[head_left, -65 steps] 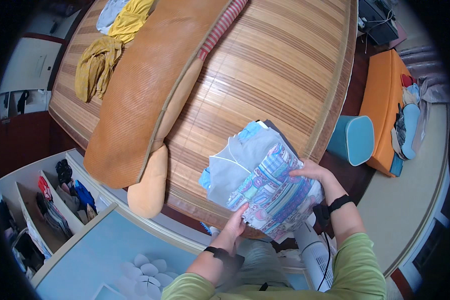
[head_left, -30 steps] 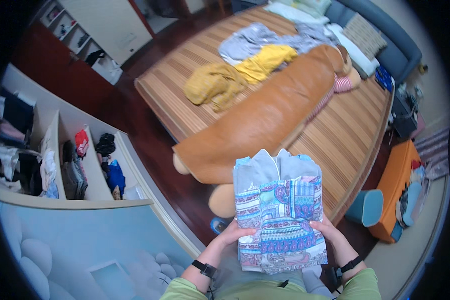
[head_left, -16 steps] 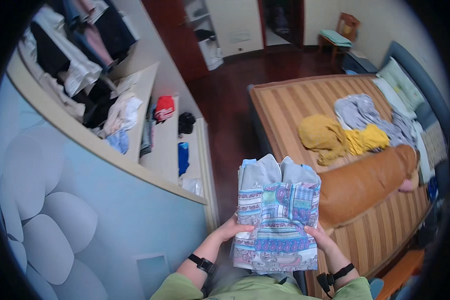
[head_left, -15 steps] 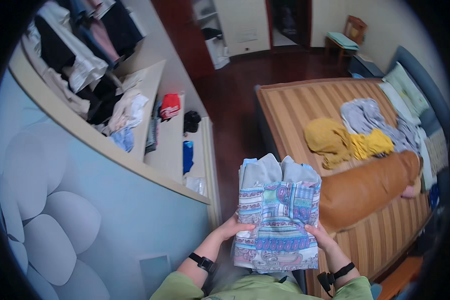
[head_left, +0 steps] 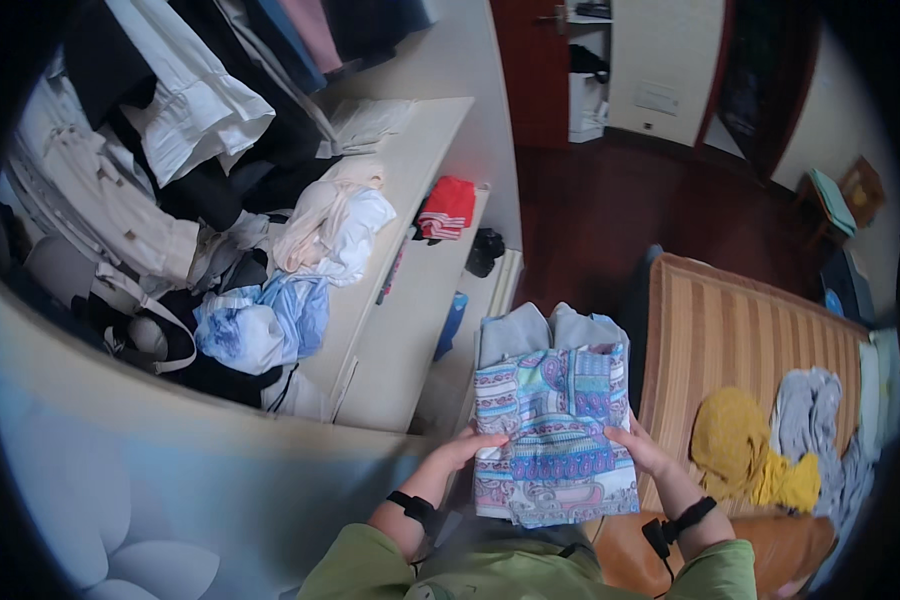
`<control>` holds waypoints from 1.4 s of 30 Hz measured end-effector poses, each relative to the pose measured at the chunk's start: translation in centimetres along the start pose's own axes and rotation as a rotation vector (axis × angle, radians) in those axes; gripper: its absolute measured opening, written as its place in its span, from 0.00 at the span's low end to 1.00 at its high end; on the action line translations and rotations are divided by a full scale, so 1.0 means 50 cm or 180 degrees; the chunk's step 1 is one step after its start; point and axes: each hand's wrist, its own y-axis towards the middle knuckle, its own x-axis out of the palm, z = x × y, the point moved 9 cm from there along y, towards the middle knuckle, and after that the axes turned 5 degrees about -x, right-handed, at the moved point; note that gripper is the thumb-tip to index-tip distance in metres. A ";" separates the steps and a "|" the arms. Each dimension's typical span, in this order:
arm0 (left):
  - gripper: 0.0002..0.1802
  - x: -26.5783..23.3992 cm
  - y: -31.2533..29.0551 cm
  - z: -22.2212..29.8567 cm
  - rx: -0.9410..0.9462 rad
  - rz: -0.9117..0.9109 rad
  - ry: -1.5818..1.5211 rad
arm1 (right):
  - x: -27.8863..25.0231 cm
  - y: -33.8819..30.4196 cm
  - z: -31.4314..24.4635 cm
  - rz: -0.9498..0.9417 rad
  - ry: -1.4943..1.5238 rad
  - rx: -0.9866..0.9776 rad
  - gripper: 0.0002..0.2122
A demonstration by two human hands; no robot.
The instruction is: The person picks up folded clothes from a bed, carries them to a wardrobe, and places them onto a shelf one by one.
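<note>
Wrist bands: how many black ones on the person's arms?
2: one on the left wrist below the left hand, one on the right wrist below the right hand, both hands gripping the folded patterned garment.

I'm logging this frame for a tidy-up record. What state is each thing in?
Patterned garment: folded flat, held up between both hands.
Left hand: gripping the garment's left edge.
Right hand: gripping its right edge.
Red cloth: folded, lying on the shelf.
Shelf: open, partly bare.
Pale clothes: crumpled in a heap.
Yellow garment: unfolded, bunched on the bed.
Grey garment: unfolded, loose on the bed.
</note>
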 end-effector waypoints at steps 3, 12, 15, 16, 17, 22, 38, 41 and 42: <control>0.23 -0.103 0.071 0.020 0.0033 0.0297 -0.0577 | 0.029 0.186 -0.081 -0.0387 -0.0270 0.0233 0.43; 0.27 -0.348 0.129 0.127 0.0729 0.1206 -0.2132 | 0.213 0.689 -0.125 -0.1832 -0.1090 0.0563 0.43; 0.21 -0.418 0.151 0.027 0.0101 0.1438 -0.2284 | 0.294 0.793 -0.099 -0.2236 -0.1577 0.0879 0.43; 0.21 -0.422 0.151 0.034 0.0150 0.1498 -0.2383 | 0.316 0.826 -0.088 -0.2411 -0.1600 0.1035 0.43; 0.21 -0.431 0.143 0.030 0.0211 0.1728 -0.2589 | 0.332 0.855 -0.068 -0.2505 -0.1526 0.1250 0.42; 0.26 -0.531 0.104 0.014 0.0957 0.2920 -0.2215 | 0.399 0.974 0.038 -0.2938 -0.2268 0.1501 0.35; 0.29 -0.709 0.238 -0.199 0.1571 0.4197 -0.2029 | 0.387 1.289 0.340 -0.3574 -0.2961 0.0562 0.27; 0.29 -0.730 0.259 -0.223 0.1750 0.4293 -0.1758 | 0.374 1.316 0.387 -0.3604 -0.2978 0.0312 0.26; 0.29 -0.735 0.267 -0.228 0.1816 0.4323 -0.1626 | 0.368 1.325 0.401 -0.3627 -0.2974 0.0224 0.26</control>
